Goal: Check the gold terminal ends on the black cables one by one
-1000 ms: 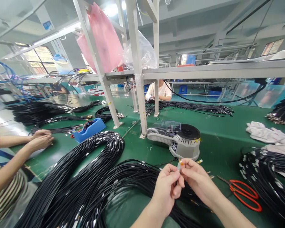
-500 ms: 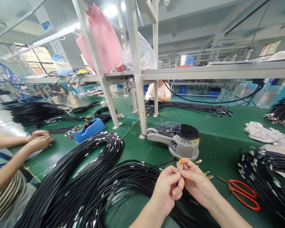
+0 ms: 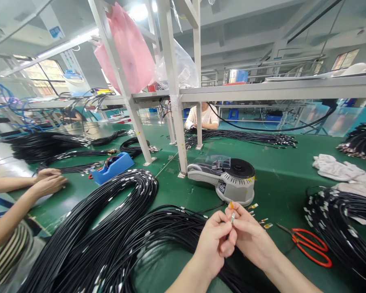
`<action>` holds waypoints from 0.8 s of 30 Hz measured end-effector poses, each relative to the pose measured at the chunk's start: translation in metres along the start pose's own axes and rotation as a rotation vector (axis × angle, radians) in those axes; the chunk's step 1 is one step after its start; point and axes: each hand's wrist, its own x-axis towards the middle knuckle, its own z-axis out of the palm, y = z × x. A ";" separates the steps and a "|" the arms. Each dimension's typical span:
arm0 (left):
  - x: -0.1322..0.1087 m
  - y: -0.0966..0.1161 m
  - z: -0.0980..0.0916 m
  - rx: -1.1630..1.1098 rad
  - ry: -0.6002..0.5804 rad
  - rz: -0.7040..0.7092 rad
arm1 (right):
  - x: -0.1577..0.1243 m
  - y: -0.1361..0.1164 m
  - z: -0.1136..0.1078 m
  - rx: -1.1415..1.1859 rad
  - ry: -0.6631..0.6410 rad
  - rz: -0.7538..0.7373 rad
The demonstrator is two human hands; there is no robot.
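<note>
My left hand (image 3: 214,239) is closed in a pinch on the end of a black cable, just under its silvery connector (image 3: 232,217). Meeting it from the right, my right hand (image 3: 252,232) pinches the same cable end, with a small piece of amber tape (image 3: 231,205) showing at its fingertips. Fingers hide most of the cable end. Below and left of my hands spreads a bundle of black cables (image 3: 167,224). Several taped cable ends (image 3: 267,225) lie on the green table just right of my right hand.
A grey tape dispenser (image 3: 236,188) stands beyond my hands. Red-handled scissors (image 3: 311,246) and another cable coil (image 3: 338,219) lie to the right, near white gloves (image 3: 332,169). At left are a blue tape holder (image 3: 112,167) and a co-worker's hands (image 3: 50,182). Shelf posts (image 3: 178,134) rise behind.
The view has shifted slightly, moving the surroundings a little left in the picture. Both hands keep their grip on the cable end, with hardly any finger movement.
</note>
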 end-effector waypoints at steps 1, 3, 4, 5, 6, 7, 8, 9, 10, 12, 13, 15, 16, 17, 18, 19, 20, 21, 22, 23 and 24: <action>0.000 0.000 0.000 0.000 0.000 0.003 | 0.000 0.000 0.000 0.004 0.000 -0.003; 0.001 0.000 0.000 0.004 0.007 0.008 | 0.001 0.001 0.000 0.025 -0.003 -0.006; 0.001 0.000 0.000 0.008 0.010 0.011 | 0.001 0.002 -0.001 0.037 -0.006 -0.005; 0.001 0.000 0.000 0.013 0.009 0.013 | 0.001 0.002 -0.001 0.047 -0.008 -0.003; 0.001 0.000 0.000 0.020 0.007 0.015 | 0.001 0.002 -0.002 0.053 -0.008 -0.001; 0.001 0.000 0.000 0.026 0.002 0.016 | 0.001 0.003 -0.002 0.054 -0.006 0.001; 0.001 0.000 0.000 0.032 -0.001 0.018 | 0.001 0.003 -0.003 0.052 -0.004 0.002; 0.001 0.000 0.000 0.035 -0.005 0.018 | 0.001 0.004 -0.003 0.049 -0.001 0.000; 0.001 -0.001 0.000 0.036 -0.007 0.017 | 0.001 0.005 -0.004 0.045 0.001 -0.004; 0.000 -0.001 0.000 0.037 -0.001 0.017 | 0.001 0.006 -0.005 0.031 -0.003 -0.016; 0.000 -0.001 0.001 0.039 0.005 0.019 | 0.002 0.006 -0.005 0.019 -0.007 -0.021; 0.000 0.000 0.003 0.047 0.030 0.033 | 0.003 0.004 -0.006 -0.029 -0.017 -0.030; -0.001 0.001 0.004 0.055 0.049 0.047 | 0.003 0.002 -0.006 -0.069 -0.018 -0.038; -0.001 0.002 0.005 0.066 0.072 0.065 | 0.003 0.000 -0.007 -0.127 -0.006 -0.057; -0.002 0.004 0.006 0.081 0.094 0.081 | 0.003 -0.003 -0.007 -0.206 0.024 -0.091; -0.003 0.006 0.007 0.101 0.115 0.096 | 0.003 -0.007 -0.008 -0.310 0.064 -0.135; -0.003 0.008 0.008 0.124 0.132 0.106 | 0.002 -0.010 -0.008 -0.435 0.105 -0.184; -0.004 0.009 0.009 0.152 0.146 0.115 | 0.001 -0.013 -0.009 -0.571 0.140 -0.228; -0.005 0.011 0.010 0.184 0.159 0.125 | 0.000 -0.016 -0.009 -0.706 0.159 -0.261; -0.005 0.011 0.011 0.221 0.171 0.138 | -0.001 -0.018 -0.008 -0.829 0.162 -0.283; -0.006 0.012 0.011 0.261 0.183 0.153 | -0.003 -0.019 -0.008 -0.930 0.151 -0.292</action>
